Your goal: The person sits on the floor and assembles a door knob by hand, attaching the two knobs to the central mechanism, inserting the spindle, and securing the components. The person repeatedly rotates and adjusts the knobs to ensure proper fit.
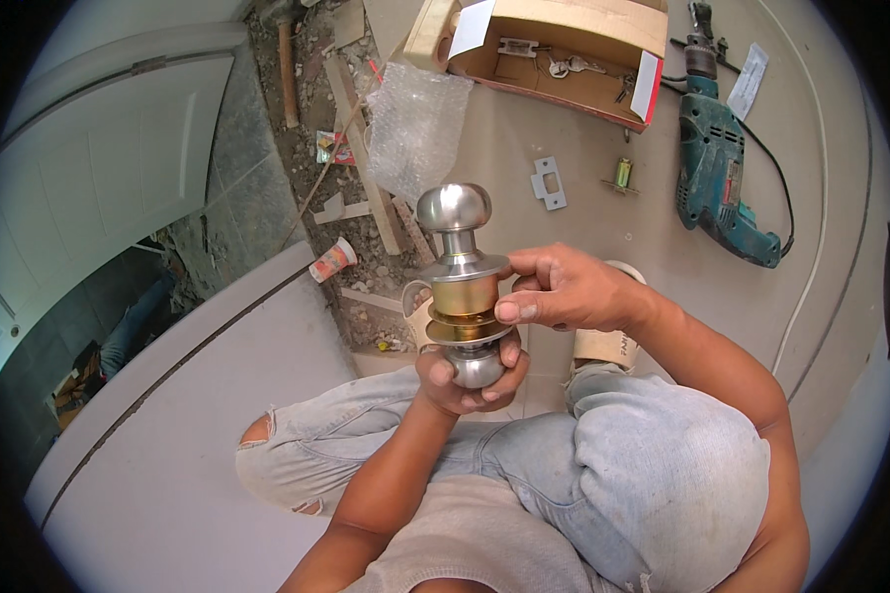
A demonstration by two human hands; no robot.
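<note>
1. Centrally, a doorknob lockset [460, 267] sits between both hands.
2. Left hand [445, 395] cups the lower knob [478, 367], fingers curled; steadiness here should help.
3. Right hand [576, 287] grasps the brass-coloured housing's [462, 296] side; light pressure seems best.

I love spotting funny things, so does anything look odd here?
Yes: the jeans are torn, baring the left knee, and rough rubble lies strewn beside the smooth floor, which looks messy.
</note>
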